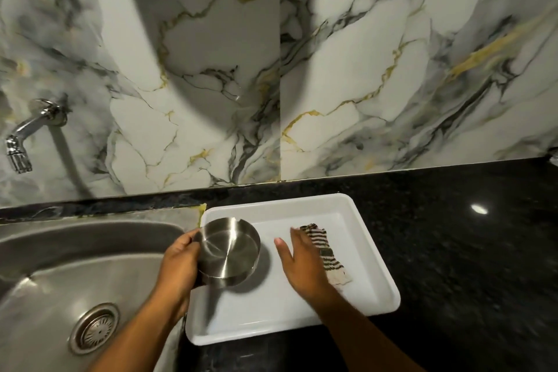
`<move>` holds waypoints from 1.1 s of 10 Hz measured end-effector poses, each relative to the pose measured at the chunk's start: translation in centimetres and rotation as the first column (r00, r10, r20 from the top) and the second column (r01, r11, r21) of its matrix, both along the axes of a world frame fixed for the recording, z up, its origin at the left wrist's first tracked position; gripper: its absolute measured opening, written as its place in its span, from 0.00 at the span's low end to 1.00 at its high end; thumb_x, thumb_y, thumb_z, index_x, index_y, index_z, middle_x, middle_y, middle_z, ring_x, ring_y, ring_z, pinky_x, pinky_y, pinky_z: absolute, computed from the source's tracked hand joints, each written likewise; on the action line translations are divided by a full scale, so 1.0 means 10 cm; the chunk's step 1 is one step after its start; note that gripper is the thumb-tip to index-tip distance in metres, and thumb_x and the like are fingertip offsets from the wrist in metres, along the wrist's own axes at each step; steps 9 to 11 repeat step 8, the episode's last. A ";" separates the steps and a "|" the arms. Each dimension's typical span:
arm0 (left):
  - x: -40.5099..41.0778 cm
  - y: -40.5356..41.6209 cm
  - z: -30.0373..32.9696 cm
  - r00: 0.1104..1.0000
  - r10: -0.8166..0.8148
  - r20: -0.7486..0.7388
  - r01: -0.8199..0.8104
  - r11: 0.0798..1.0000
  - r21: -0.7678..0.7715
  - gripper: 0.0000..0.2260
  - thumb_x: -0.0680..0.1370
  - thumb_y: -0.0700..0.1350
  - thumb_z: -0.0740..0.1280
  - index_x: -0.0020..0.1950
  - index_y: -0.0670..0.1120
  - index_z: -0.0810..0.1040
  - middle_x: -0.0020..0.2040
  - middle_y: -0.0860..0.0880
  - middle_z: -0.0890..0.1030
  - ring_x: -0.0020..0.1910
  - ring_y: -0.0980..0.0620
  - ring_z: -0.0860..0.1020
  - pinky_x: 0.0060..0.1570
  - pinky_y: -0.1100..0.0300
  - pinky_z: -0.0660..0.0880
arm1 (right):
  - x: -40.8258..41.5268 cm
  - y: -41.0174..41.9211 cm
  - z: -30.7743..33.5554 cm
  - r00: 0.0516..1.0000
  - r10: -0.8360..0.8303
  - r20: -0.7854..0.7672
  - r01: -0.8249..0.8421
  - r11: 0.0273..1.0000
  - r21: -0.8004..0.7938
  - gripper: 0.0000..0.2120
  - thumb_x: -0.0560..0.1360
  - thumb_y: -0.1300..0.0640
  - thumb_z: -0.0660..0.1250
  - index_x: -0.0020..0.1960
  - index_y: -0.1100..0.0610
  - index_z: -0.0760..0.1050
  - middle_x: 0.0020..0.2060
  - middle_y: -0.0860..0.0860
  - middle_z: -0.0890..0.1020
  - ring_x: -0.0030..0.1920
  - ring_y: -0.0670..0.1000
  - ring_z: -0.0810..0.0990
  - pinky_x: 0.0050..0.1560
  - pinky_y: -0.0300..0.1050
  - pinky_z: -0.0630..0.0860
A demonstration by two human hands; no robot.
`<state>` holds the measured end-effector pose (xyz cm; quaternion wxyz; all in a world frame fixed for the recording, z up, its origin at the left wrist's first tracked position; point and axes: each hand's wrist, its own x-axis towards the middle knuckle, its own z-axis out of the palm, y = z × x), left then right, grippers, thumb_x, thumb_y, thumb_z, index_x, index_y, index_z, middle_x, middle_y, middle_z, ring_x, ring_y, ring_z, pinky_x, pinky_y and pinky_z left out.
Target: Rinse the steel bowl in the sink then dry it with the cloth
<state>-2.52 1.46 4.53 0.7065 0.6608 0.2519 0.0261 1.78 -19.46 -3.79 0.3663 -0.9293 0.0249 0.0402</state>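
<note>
The left hand [178, 263] grips the steel bowl [228, 251] over the white tray [377, 251]; the sink [60, 266] is at nine o'clock. The right hand [302, 263], fingers spread, lies flat on the striped cloth [330, 257].

Left hand [178, 263] curled in a grip, right hand [302, 263] flat, fingers spread.

**No readable text**

No writing, label, brand, number or sign can be read anywhere in view. The steel bowl [228, 252], the white tray [374, 254], the striped cloth [327, 254], the tap [25, 137], the sink [75, 266] and the counter [471, 251] bear no legible marks.
</note>
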 end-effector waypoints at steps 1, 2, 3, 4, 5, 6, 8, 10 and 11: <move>0.07 -0.11 -0.23 1.000 -0.023 -0.008 0.023 1.000 0.013 0.16 0.79 0.39 0.58 0.50 0.55 0.83 0.43 0.48 0.86 0.44 0.44 0.83 0.38 0.46 0.82 | -0.20 0.31 0.20 0.990 -0.040 -0.132 0.088 0.922 0.378 0.24 0.71 0.27 0.56 0.49 0.42 0.80 0.46 0.51 0.85 0.46 0.53 0.83 0.50 0.55 0.82; 0.14 -0.21 -0.42 0.997 -0.080 -0.019 0.081 0.995 0.057 0.14 0.79 0.40 0.61 0.57 0.55 0.81 0.55 0.46 0.84 0.52 0.42 0.81 0.48 0.39 0.81 | -0.25 0.40 0.25 0.967 -0.100 -0.235 0.199 0.872 0.446 0.12 0.73 0.51 0.63 0.54 0.49 0.79 0.45 0.55 0.85 0.35 0.53 0.81 0.31 0.47 0.80; 0.17 -0.27 -0.57 0.994 -0.086 -0.065 0.104 0.934 0.341 0.15 0.77 0.43 0.67 0.64 0.45 0.77 0.60 0.45 0.80 0.58 0.41 0.78 0.58 0.45 0.76 | -0.16 0.37 0.12 0.927 -0.208 -0.312 0.329 0.850 0.412 0.11 0.77 0.63 0.60 0.58 0.59 0.76 0.45 0.61 0.84 0.28 0.50 0.79 0.25 0.39 0.75; 0.14 -0.37 -0.65 0.992 -0.041 -0.117 0.088 0.898 0.431 0.05 0.76 0.41 0.67 0.48 0.42 0.81 0.45 0.43 0.83 0.47 0.40 0.81 0.47 0.51 0.78 | -0.08 0.42 -0.07 0.893 -0.274 -0.358 0.411 0.821 0.396 0.11 0.78 0.67 0.58 0.57 0.66 0.75 0.43 0.62 0.82 0.25 0.52 0.77 0.28 0.43 0.76; 0.18 -0.42 -0.75 0.982 -0.036 -0.184 0.113 0.899 0.423 0.05 0.75 0.37 0.65 0.44 0.41 0.81 0.41 0.42 0.84 0.43 0.40 0.81 0.46 0.48 0.79 | -0.02 0.51 -0.23 0.874 -0.332 -0.353 0.450 0.828 0.335 0.12 0.79 0.62 0.59 0.57 0.68 0.74 0.52 0.66 0.78 0.29 0.57 0.79 0.29 0.46 0.80; 0.24 -0.40 -0.84 0.971 -0.037 -0.237 0.125 0.921 0.369 0.06 0.74 0.35 0.65 0.45 0.40 0.82 0.43 0.41 0.84 0.44 0.42 0.81 0.49 0.47 0.80 | 0.01 0.52 -0.29 0.877 -0.329 -0.350 0.419 0.880 0.223 0.13 0.78 0.61 0.63 0.60 0.67 0.72 0.57 0.63 0.72 0.33 0.56 0.79 0.26 0.40 0.79; 0.20 -0.30 -0.72 0.960 -0.159 -0.231 0.253 0.846 0.470 0.06 0.72 0.38 0.67 0.37 0.47 0.79 0.36 0.47 0.82 0.42 0.43 0.80 0.45 0.50 0.78 | -0.02 0.49 -0.17 0.911 -0.275 -0.308 0.311 0.948 0.071 0.20 0.78 0.52 0.64 0.63 0.65 0.72 0.60 0.61 0.70 0.45 0.56 0.81 0.47 0.53 0.84; 0.20 -0.30 -0.72 0.960 -0.159 -0.231 0.253 0.846 0.470 0.06 0.72 0.38 0.67 0.37 0.47 0.79 0.36 0.47 0.82 0.42 0.43 0.80 0.45 0.50 0.78 | -0.02 0.49 -0.17 0.911 -0.275 -0.308 0.311 0.948 0.071 0.20 0.78 0.52 0.64 0.63 0.65 0.72 0.60 0.61 0.70 0.45 0.56 0.81 0.47 0.53 0.84; 0.20 -0.30 -0.72 0.960 -0.159 -0.231 0.253 0.846 0.470 0.06 0.72 0.38 0.67 0.37 0.47 0.79 0.36 0.47 0.82 0.42 0.43 0.80 0.45 0.50 0.78 | -0.02 0.49 -0.17 0.911 -0.275 -0.308 0.311 0.948 0.071 0.20 0.78 0.52 0.64 0.63 0.65 0.72 0.60 0.61 0.70 0.45 0.56 0.81 0.47 0.53 0.84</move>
